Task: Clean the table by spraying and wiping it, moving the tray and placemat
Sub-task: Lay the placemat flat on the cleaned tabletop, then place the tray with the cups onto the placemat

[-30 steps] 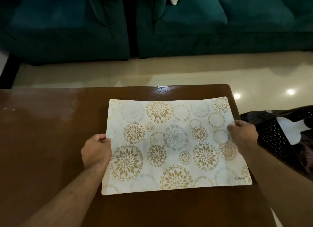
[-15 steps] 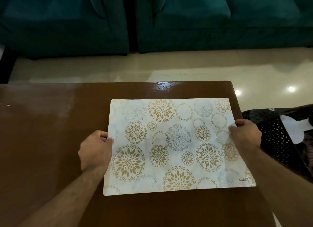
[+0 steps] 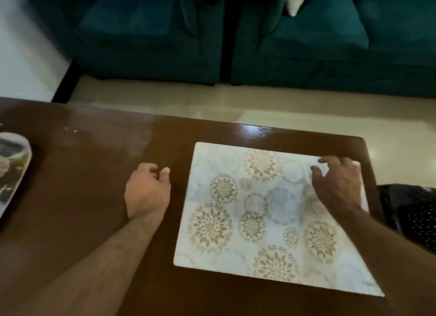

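The placemat [image 3: 266, 212] lies flat on the table [image 3: 94, 174] in the right half of the frame, its far right corner close to the table's right edge. The step in hand appears to be the repositioning of the placemat, now set down.

Hand states:
- The left hand [image 3: 147, 189] is left of the placemat, apart from its edge, over bare wood. Its fingers are loosely curled and hold nothing.
- The right hand [image 3: 337, 186] is over the placemat's upper right area, fingers spread and bent, tips at or just above the surface. It grasps nothing. Whether the fingertips press the sheet cannot be told.

The tray [image 3: 13, 172] shows only in part at the left edge of the frame, well apart from the placemat. No spray bottle or cloth is in view.

Probable next move: clear both hands from the placemat, then handle the tray or fetch the cleaning items. The uncovered wood between the tray and the placemat is open to wiping.

Materials:
- Placemat: thin, flat rectangular sheet with rounded corners, pale ground, gold and grey-blue round floral medallions. It is likely to slide readily on the wood.
- Table: dark brown wood, glossy finish, with a dull smeared haze in the upper left area and a few pale specks.
- Tray: rounded rim, printed face.

A teal upholstered sofa [image 3: 306, 44] fills the top of the frame.
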